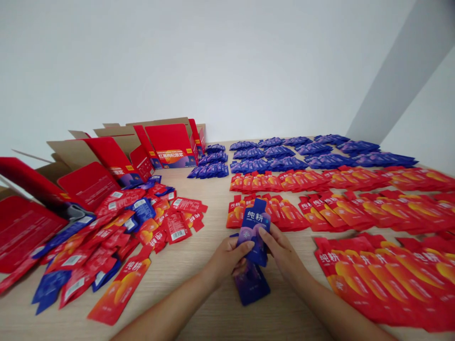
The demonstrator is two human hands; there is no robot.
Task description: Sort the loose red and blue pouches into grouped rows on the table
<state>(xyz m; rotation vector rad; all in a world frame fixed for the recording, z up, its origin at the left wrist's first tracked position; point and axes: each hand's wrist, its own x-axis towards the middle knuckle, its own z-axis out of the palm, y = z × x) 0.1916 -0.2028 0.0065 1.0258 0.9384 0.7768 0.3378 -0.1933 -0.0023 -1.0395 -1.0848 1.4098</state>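
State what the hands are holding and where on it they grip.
Both hands hold a small stack of blue pouches above the table. The left hand grips its lower left edge, the right hand its right edge, thumbs on the front.

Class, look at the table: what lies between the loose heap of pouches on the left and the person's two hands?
In the head view, only bare table lies between the heap and the left hand, which with the right hand holds blue pouches.

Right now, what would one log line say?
left hand: holds blue pouches | right hand: same pouches | table: red pouches in rows
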